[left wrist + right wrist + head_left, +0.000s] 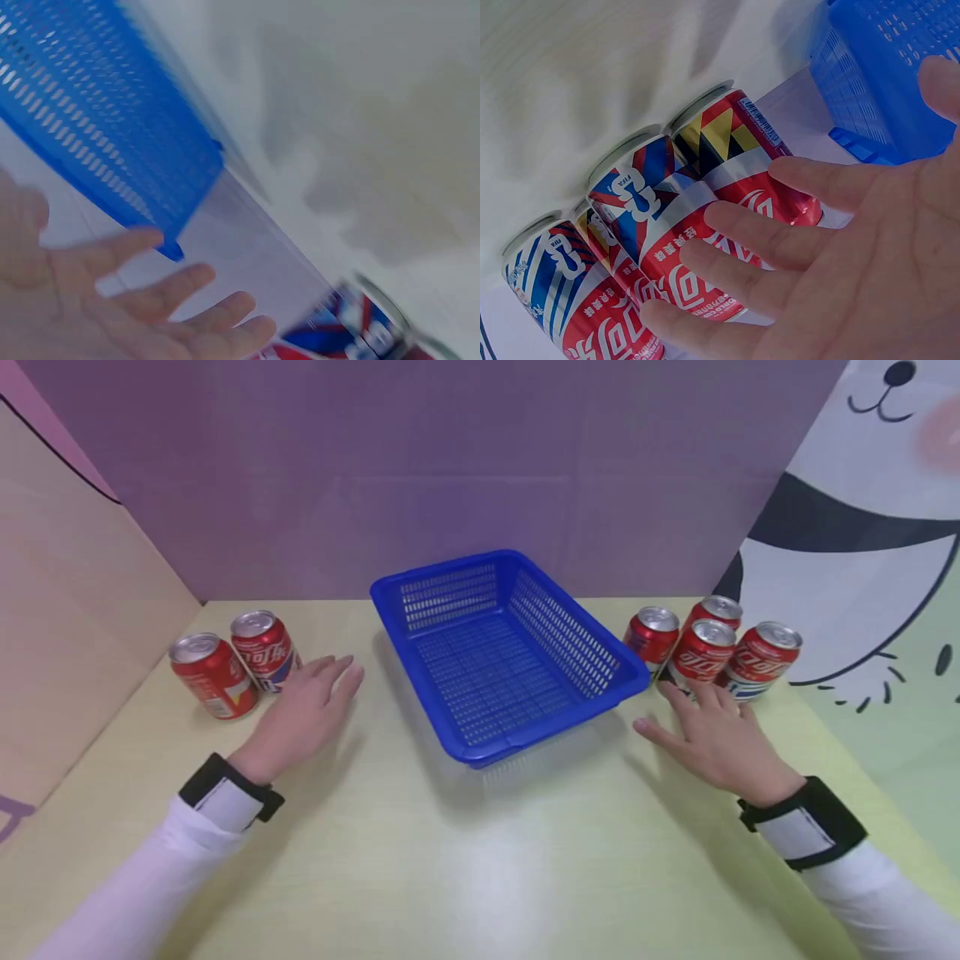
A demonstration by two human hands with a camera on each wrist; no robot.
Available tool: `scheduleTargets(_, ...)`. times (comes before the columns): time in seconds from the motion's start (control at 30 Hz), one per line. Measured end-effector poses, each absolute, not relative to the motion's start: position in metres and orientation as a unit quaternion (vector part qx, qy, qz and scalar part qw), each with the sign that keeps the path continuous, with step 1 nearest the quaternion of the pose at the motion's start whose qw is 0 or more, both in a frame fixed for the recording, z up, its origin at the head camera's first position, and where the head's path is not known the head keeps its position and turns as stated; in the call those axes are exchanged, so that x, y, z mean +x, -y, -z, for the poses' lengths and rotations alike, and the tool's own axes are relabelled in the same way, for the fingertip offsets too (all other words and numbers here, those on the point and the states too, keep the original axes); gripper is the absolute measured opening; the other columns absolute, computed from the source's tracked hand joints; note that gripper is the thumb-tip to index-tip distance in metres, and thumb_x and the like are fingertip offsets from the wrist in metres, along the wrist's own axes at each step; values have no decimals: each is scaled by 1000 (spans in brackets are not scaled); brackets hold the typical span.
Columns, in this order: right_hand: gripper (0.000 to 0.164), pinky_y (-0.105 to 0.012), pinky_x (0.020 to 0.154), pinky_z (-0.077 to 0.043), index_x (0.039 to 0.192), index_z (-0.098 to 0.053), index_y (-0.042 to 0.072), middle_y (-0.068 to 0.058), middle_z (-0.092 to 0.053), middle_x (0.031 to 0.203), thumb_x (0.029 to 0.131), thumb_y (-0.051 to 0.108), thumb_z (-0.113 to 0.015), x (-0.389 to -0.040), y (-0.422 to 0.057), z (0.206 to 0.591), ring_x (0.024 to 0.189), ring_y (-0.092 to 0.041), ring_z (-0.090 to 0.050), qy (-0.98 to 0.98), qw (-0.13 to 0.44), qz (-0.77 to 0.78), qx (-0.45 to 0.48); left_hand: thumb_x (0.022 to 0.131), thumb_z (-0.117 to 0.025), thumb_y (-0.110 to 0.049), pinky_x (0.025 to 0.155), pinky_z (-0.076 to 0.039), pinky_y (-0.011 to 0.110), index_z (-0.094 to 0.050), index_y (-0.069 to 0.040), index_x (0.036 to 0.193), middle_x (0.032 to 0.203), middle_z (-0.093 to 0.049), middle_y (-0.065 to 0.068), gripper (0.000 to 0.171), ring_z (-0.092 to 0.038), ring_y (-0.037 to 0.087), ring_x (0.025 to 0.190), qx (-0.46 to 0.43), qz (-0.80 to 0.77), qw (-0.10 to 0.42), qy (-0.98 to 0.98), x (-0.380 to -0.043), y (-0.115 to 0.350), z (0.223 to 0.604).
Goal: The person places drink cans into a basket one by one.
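Observation:
My left hand (306, 714) hovers with spread, straight fingers beside two red soda cans on the left, nearest to the inner can (266, 650); the outer can (213, 677) stands left of it. In the left wrist view the palm and fingers hold nothing. On the right, my right hand (720, 739) reaches out, fingers extended, in front of several upright red soda cans (701, 653). The right wrist view shows those fingers over the patterned front can (660, 217); whether they touch it I cannot tell. Between the hands sits a blue plastic basket (551, 739) with nothing in it.
A purple panel (450, 468) rises behind the pale wooden table (465, 877). Side panels flank it, the right one (862, 585) bearing a cartoon animal. The basket is turned at an angle, one corner toward the front.

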State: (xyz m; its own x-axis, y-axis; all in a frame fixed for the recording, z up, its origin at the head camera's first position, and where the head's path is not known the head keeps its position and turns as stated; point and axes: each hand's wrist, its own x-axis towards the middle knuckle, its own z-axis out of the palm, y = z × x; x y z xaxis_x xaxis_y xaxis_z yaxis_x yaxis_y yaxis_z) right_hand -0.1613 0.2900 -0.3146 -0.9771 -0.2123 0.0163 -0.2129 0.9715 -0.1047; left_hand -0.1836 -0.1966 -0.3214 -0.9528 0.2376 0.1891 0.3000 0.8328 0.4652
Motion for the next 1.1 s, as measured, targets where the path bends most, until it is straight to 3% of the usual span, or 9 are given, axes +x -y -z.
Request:
scheduleTargets(0.13,87,-79,98,-17,149,-36,2,-33,-23,150,94,69,-39,-161,-290,312,132,-60,-20,993,0,-48,107,105,-26,-51,112,-23,58,-33,9,148,149,-35,30,75,-30,44,138,-120,309,77,940,-193,177,310)
scheduleTargets(0.37,86,-79,98,-19,149,-37,4,-33,-24,149,94,69,-39,-159,-291,310,131,-60,-21,993,3,-46,109,96,-38,-66,115,-14,56,1,7,153,156,-9,32,101,-10,42,144,-95,343,51,933,-211,145,301)
scheduleTargets(0.5,85,-78,99,-20,149,-38,3,-33,-26,148,94,69,-39,-158,-293,309,131,-60,-22,993,4,-47,111,95,-60,-47,115,-16,55,-3,-2,157,158,-15,26,96,-15,39,144,-138,398,77,904,-221,134,307)
scheduleTargets(0.6,84,-77,99,-23,148,-38,2,-33,-28,147,95,67,-39,-159,-295,308,130,-59,-24,992,7,-49,112,92,-68,-32,115,-17,54,-9,-1,156,156,-20,25,92,-19,38,143,-158,415,88,892,-228,131,313)
scheduleTargets(0.73,86,-75,96,-30,149,-35,-1,-34,-30,145,95,66,-40,-160,-294,304,128,-59,-28,992,10,-49,116,91,-66,-26,117,-15,48,-8,10,152,157,-13,30,92,-14,37,144,-143,416,86,894,-232,131,320)
scheduleTargets(0.8,87,-74,94,-33,149,-35,-3,-34,-32,144,95,66,-40,-162,-293,300,127,-57,-31,992,12,-49,120,91,-63,-25,117,-13,46,-6,11,152,157,-9,29,91,-11,36,145,-137,424,90,891,-232,132,323)
scheduleTargets(0.93,85,-70,89,-41,143,-42,-5,-35,-39,138,95,64,-46,-170,-291,277,122,-53,-40,991,23,-44,125,92,-61,-20,116,-17,48,-8,9,153,156,-16,29,86,-18,37,143,-140,438,109,881,-232,130,324)
scheduleTargets(1.1,74,-71,92,-38,140,-44,-6,-37,-37,137,96,52,-55,-196,-291,232,123,-55,-36,988,51,-64,131,94,-57,-23,117,-11,46,1,11,152,158,-1,29,88,-6,36,146,-118,424,85,894,-234,127,324)
